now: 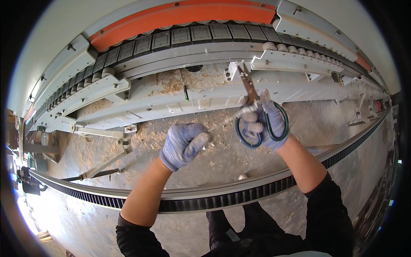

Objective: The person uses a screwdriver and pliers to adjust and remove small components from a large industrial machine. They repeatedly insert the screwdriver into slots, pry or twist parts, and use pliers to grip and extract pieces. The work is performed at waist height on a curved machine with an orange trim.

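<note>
A pair of scissors [247, 84] with brown-stained blades and dark green-blue loop handles points away from me, up towards the machine. My right hand [266, 120], in a pale blue knitted glove, grips it with fingers through the loops. My left hand [185, 144], gloved alike, is closed in a fist. Between the two hands stretches a thin, ragged whitish strip [227, 121]. Its near end goes into my left fist, and its other end reaches the fingers of my right hand beside the scissors. What the strip is made of I cannot make out.
Beyond my hands runs a machine with a dark segmented chain track [171, 38] and an orange guard [184, 19]. A slim tool with a black and green handle [186, 93] rests on its ledge among wood shavings [167, 81]. Nearer me, a ribbed black rail [222, 200] crosses before my legs.
</note>
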Available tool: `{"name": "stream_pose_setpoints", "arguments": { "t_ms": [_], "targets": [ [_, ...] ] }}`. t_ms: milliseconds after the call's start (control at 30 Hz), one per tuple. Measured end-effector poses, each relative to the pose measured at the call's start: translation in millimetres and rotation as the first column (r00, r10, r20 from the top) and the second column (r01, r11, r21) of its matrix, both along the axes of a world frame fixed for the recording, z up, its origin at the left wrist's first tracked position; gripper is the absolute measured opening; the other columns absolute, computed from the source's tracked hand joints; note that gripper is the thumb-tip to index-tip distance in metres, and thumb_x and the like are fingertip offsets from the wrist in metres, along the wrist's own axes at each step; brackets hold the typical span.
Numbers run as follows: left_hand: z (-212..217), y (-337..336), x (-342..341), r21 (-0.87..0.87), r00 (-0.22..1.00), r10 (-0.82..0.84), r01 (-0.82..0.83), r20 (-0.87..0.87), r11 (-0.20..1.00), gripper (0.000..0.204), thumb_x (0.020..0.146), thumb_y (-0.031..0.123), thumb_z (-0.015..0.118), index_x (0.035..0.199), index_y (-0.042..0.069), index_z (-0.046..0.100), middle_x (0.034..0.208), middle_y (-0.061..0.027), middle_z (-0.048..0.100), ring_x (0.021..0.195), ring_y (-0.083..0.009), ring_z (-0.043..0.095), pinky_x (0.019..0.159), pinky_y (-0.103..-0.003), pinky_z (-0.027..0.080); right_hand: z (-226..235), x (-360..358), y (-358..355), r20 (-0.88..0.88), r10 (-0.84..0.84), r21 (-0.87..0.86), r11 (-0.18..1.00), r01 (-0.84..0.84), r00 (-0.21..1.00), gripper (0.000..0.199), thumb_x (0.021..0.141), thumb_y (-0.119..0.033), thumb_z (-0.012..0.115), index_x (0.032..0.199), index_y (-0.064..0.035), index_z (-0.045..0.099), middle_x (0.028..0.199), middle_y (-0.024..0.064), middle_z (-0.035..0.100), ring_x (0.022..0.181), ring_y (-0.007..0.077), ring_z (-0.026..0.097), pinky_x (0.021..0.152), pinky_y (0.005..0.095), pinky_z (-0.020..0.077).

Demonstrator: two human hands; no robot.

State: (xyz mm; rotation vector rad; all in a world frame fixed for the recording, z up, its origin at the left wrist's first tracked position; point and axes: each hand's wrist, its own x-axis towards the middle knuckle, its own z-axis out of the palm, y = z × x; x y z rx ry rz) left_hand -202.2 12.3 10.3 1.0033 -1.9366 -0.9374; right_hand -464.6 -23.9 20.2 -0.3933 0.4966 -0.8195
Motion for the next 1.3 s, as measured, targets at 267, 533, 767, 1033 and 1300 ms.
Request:
{"name": "stream_pose_setpoints", "arguments": {
  "t_ms": [267,533,767,1033,1300],
  "targets": [
    [-7.9,-4.4,2.0,0.067,0.951,0.282,-0.292,0.125,0.954,0.032,0.096,0.030,0.054,0.091,0.002,0.069,0.078,-0.0137,0.067,0.072,-0.0268,0.065,0.069,-0.035,0.051,-10.1,7.6,5.7,-0.337,0.133,-0.366,0.893,-0.261,0.932,0.097,0.071,-0.085,0.054,0.129,-0.0077,0.043,0.109,0.0139,0.061,0.088,0.0185,0.064,0.071,0.0308,0.0518],
    [-4.2,-3.5,-3.2,-0.014,0.892,0.310,-0.324,0.328,0.946,0.032,0.093,0.039,0.058,0.093,0.009,0.071,0.078,-0.0165,0.067,0.072,-0.0344,0.066,0.064,-0.041,0.052,-7.3,4.2,7.0,-0.528,0.093,-0.387,0.858,-0.337,0.844,0.102,0.070,-0.087,0.053,0.136,-0.0096,0.039,0.116,0.0100,0.059,0.093,0.0156,0.061,0.076,0.0295,0.0474],
    [-6.7,-4.8,-1.3,0.027,0.833,0.420,-0.459,0.359,0.888,0.032,0.097,0.032,0.053,0.093,0.006,0.071,0.080,-0.0139,0.068,0.075,-0.0310,0.066,0.072,-0.037,0.052,-10.0,7.4,11.8,-0.489,0.020,-0.465,0.840,-0.280,0.872,0.090,0.080,-0.075,0.057,0.137,-0.0072,0.043,0.107,0.0041,0.063,0.087,0.0093,0.063,0.072,0.0237,0.0496],
    [-16.2,-16.0,7.0,0.495,0.898,0.432,-0.413,0.081,0.764,0.038,0.096,0.044,0.055,0.092,0.009,0.071,0.071,-0.0040,0.066,0.058,-0.0179,0.057,0.061,-0.032,0.049,-7.8,8.5,8.7,-0.570,0.111,-0.411,0.819,-0.400,0.814,0.103,0.071,-0.087,0.051,0.134,-0.0067,0.039,0.107,0.0073,0.060,0.082,0.0122,0.059,0.066,0.0263,0.0453],
    [-16.0,-11.5,8.5,0.196,0.888,0.427,-0.456,0.173,0.868,0.036,0.098,0.038,0.052,0.095,0.007,0.070,0.077,-0.0139,0.067,0.069,-0.0264,0.064,0.068,-0.036,0.051,-1.2,7.1,7.1,-0.430,0.127,-0.369,0.879,-0.302,0.894,0.099,0.073,-0.086,0.049,0.132,-0.0064,0.041,0.104,0.0120,0.061,0.083,0.0153,0.061,0.070,0.0303,0.0500]
  ]
}}
